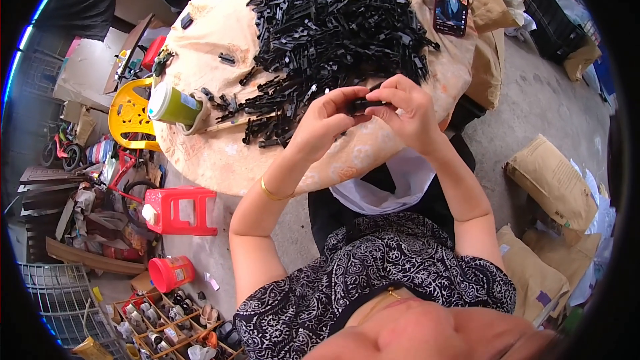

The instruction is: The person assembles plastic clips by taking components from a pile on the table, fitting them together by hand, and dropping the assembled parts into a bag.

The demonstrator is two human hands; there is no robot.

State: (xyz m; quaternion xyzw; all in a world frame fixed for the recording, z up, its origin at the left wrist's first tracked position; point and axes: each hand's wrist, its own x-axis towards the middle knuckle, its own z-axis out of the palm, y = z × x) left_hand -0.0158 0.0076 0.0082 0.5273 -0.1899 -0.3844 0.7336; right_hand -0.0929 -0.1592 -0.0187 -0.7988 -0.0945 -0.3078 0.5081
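Both of my hands meet over the near edge of a cloth-covered round table [200, 33]. Between them is a small black plastic part [360, 105], pinched from both sides. The fingers and thumb of my left hand [327, 120] close on its left end. My right hand [408, 112] grips its right end, fingertips pressed together; its exact shape is partly hidden. Just beyond lies a wide heap of similar black plastic parts [333, 27], with looser ones spilling toward the left. A white bag [393, 187] hangs open below the table edge, over my lap.
A green cup with a white lid [175, 105] stands at the table's left. A phone [451, 0] leans at the far right. Around the table are a yellow chair [130, 113], a red stool [180, 211], a red bucket [171, 273] and brown paper sacks [553, 183].
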